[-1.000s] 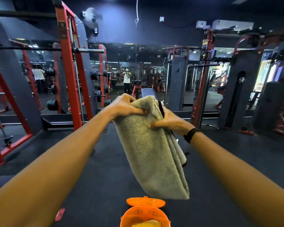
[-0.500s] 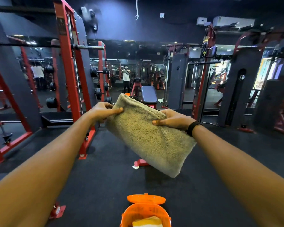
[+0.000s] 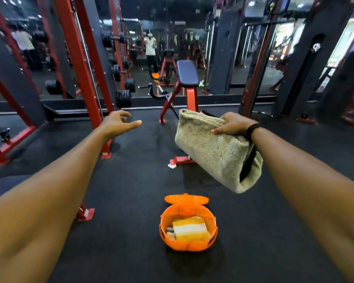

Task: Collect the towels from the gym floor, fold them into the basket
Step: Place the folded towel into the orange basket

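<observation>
A folded beige towel [image 3: 211, 148] hangs in the air right of centre, gripped at its top edge by my right hand [image 3: 232, 124]. My left hand [image 3: 119, 123] is held out apart from it, empty, fingers spread. Below the towel, on the dark floor, stands an orange basket [image 3: 211, 217] with its lid open at the back. A folded yellow-and-white striped towel [image 3: 190, 228] lies inside it, with another folded cloth partly hidden beneath.
A red-framed bench [image 3: 187, 75] with a dark pad stands just beyond the towel. A red squat rack [image 3: 80, 64] rises at the left, its feet on the floor near my left arm. Weight machines and a wall mirror [image 3: 151, 48] line the back.
My left hand has let go of the towel and moved off to the left. The right hand alone now holds the folded towel, shifted right. The view has tilted down, showing the whole basket.
</observation>
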`<control>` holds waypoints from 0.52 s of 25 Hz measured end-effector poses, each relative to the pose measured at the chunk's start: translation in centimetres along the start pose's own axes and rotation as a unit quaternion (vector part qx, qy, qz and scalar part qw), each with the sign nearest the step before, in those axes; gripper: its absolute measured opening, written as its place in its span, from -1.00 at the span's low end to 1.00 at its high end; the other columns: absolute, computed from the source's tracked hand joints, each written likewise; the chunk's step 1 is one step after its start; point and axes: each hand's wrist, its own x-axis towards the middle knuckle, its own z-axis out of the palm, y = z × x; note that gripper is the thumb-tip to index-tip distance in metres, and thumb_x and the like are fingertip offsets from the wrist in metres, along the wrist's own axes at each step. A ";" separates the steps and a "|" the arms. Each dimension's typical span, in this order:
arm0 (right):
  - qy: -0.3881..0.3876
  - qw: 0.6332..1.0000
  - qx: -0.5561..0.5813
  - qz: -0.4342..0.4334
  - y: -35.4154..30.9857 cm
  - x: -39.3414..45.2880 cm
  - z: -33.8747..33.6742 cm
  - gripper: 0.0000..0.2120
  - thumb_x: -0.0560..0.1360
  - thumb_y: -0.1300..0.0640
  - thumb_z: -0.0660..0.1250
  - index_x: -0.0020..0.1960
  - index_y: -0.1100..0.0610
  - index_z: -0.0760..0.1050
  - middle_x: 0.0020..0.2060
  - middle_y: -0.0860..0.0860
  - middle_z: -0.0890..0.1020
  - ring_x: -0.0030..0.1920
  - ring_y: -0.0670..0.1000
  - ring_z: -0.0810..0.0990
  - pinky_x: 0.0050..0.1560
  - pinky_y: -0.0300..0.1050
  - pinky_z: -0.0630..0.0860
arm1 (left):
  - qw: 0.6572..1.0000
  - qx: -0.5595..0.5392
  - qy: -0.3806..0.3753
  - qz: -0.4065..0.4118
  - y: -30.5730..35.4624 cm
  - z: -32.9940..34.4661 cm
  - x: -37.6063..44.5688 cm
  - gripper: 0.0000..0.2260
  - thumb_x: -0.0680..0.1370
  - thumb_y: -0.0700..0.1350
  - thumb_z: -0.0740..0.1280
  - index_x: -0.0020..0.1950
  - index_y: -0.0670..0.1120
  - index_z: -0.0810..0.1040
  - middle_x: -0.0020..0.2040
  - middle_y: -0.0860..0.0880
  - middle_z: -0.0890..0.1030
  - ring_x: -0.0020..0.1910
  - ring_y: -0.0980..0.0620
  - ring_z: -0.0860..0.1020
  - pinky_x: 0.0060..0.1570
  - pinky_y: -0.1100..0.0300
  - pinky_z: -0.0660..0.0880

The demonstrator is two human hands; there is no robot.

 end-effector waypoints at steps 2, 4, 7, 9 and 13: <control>-0.003 1.000 0.002 0.028 0.9 0.7 1.6 -0.53 0.42 -0.11 0.46 0.20 0.16 0.55 0.11 0.09 0.62 0.13 0.11 0.58 0.19 -0.02 0.49 | 1.000 -0.007 0.001 -0.007 -1.6 1.1 1.0 -0.39 0.34 0.22 0.49 0.27 -0.09 0.51 0.22 -0.13 0.56 0.17 -0.08 0.55 0.23 -0.06 0.49; -0.014 0.999 0.010 0.046 2.0 2.2 2.9 -0.52 0.41 -0.11 0.47 0.20 0.16 0.54 0.13 0.09 0.62 0.13 0.10 0.58 0.19 -0.01 0.49 | 1.000 -0.016 -0.011 -0.009 -2.5 2.7 2.4 -0.43 0.40 0.16 0.48 0.30 -0.10 0.50 0.24 -0.12 0.54 0.20 -0.07 0.53 0.27 -0.02 0.46; -0.037 0.998 0.012 0.052 3.8 5.3 5.1 -0.59 0.41 -0.08 0.47 0.14 0.14 0.57 0.09 0.10 0.64 0.10 0.08 0.59 0.15 -0.06 0.50 | 0.999 -0.019 -0.037 -0.017 -4.1 6.4 5.3 -0.49 0.42 0.13 0.47 0.27 -0.08 0.51 0.24 -0.12 0.55 0.18 -0.03 0.53 0.24 0.05 0.46; -0.055 0.996 0.014 0.062 5.3 8.3 6.8 -0.60 0.41 -0.06 0.47 0.15 0.14 0.57 0.10 0.09 0.64 0.10 0.08 0.59 0.14 -0.08 0.49 | 0.998 -0.008 -0.055 -0.028 -5.6 9.5 7.9 -0.52 0.42 0.13 0.47 0.25 -0.07 0.53 0.20 -0.10 0.56 0.14 -0.01 0.54 0.20 0.10 0.47; -0.104 0.993 0.013 0.059 9.3 15.5 11.6 -0.58 0.42 -0.04 0.47 0.20 0.14 0.56 0.15 0.09 0.61 0.16 0.09 0.56 0.15 -0.12 0.44 | 0.994 0.012 -0.090 -0.061 -8.9 16.1 13.7 -0.56 0.41 0.12 0.48 0.20 -0.06 0.56 0.17 -0.10 0.59 0.13 -0.01 0.56 0.15 0.11 0.48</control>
